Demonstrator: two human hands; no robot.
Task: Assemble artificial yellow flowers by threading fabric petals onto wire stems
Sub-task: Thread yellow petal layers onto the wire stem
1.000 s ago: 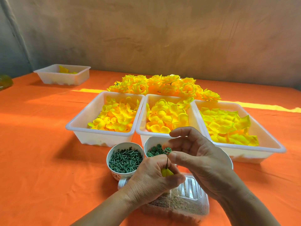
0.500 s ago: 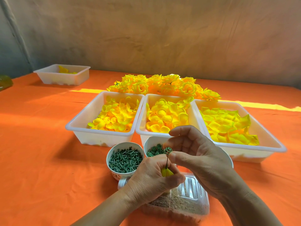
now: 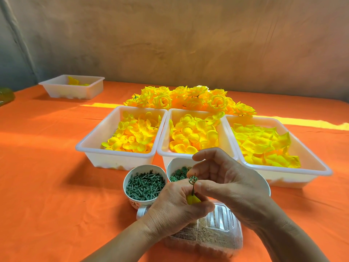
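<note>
Wire stem (image 3: pixel 193 190) stands upright between my hands over the orange tabletop (image 3: pixel 56 167): my left hand (image 3: pixel 177 207) grips its yellow bud (image 3: pixel 193 200) below, my right hand (image 3: pixel 232 188) pinches the green ring (image 3: pixel 193 180) on top.

Orange-clothed bench (image 3: pixel 47 167): wide bare stretch on the left, a narrower bare strip at far right.

Row of three white plastic trays of yellow petals (image 3: pixel 120 160), rims touching, walls off the middle. Heap of finished yellow fabric flowers (image 3: pixel 188 99) packed just behind.

White cup of green stubs (image 3: pixel 126 178) and white bowl of green rings (image 3: pixel 170 165) stand side by side, just before the trays.

Clear ribbed plastic box (image 3: pixel 222 224) nearest. Left hand (image 3: pixel 177 207) and right hand (image 3: pixel 230 184), meeting on a thin green wire stem (image 3: pixel 193 190), fill the air above it.

Small white plastic tray (image 3: pixel 75 91) far left, well apart.
</note>
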